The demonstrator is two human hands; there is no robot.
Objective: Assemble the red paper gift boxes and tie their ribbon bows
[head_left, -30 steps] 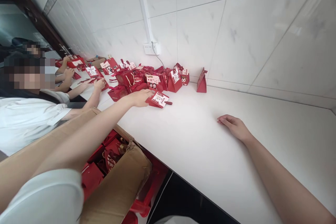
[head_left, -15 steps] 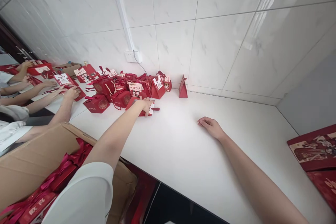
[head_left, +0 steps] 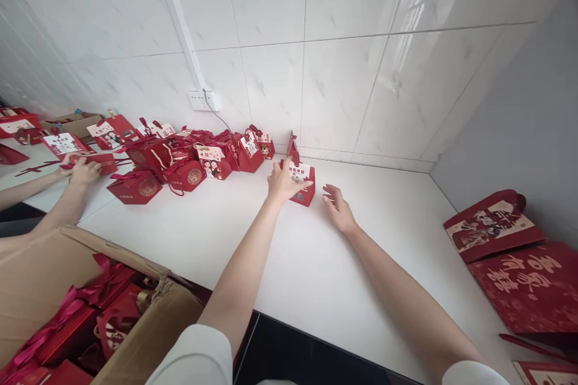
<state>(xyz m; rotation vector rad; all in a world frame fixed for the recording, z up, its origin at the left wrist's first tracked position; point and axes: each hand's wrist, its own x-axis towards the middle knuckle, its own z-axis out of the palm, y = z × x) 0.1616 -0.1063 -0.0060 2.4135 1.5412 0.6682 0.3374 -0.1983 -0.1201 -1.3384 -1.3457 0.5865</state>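
My left hand (head_left: 282, 180) grips a small red gift box (head_left: 305, 195) with a white printed label, its thumb across the front and its fingers behind the top. The box stands upright on the white table (head_left: 316, 277). Just to its right is my right hand (head_left: 339, 209), with fingers slightly bent and apart, holding nothing and not touching the box. Directly behind the held box, a narrow red box (head_left: 293, 148) stands against the wall, partly hidden. A cluster of red gift boxes with tags and ribbons, including a labelled box (head_left: 213, 163), stands to the left.
An open cardboard carton (head_left: 135, 337) with red ribboned boxes is at lower left. Red gift bags (head_left: 519, 289) lie at the right. Another person's hands (head_left: 83, 169) handle a red item at far left. A wall socket (head_left: 203, 100) with a cable is above the cluster.
My left hand has brought the red box rightward from the cluster, from lying down to standing. My right hand has spread its fingers and is closer to the box. The view has turned right.
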